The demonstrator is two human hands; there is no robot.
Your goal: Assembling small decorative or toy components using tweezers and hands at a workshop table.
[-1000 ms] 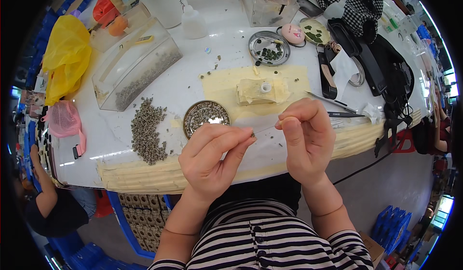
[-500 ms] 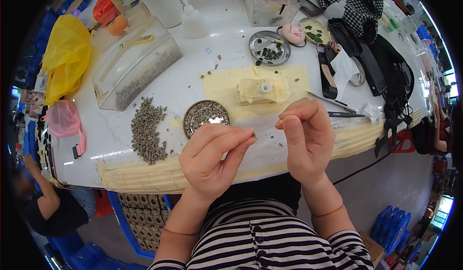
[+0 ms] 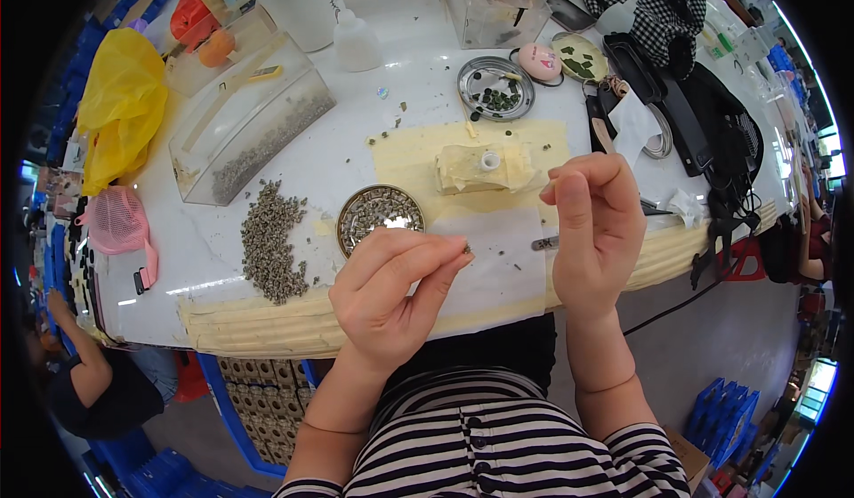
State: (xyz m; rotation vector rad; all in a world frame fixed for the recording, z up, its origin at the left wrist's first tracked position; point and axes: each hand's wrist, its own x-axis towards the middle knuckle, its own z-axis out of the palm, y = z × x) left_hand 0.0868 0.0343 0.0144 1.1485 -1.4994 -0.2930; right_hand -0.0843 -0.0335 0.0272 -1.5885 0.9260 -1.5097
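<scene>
Two hands are up over the near edge of the table (image 3: 356, 155), yours, coming in from the bottom of the view. Your left hand (image 3: 391, 293) has its fingers bunched together and pinches a tiny dark piece (image 3: 466, 249) at the fingertips, held just above the white sheet (image 3: 494, 271) that lies in front of you. Your right hand (image 3: 598, 222) is raised a little to the right, fingers curled loosely with the thumb against the forefinger; whether it grips anything you cannot tell from here. It is apart from the left hand, with the white sheet showing between them.

Just beyond your left hand sits a round metal dish (image 3: 381, 216) filled with small grey-green pieces. To its left a loose pile of the same pieces (image 3: 271, 240) lies on the table. Beyond the sheet a pale yellow mat (image 3: 418, 155) carries a folded yellowish wad (image 3: 485, 169) with a small white cap on it. Farther back stands a second round dish (image 3: 495, 89) with a few dark bits, and at the far left a clear plastic box (image 3: 245, 115) lies tilted beside a yellow bag (image 3: 120, 106).
</scene>
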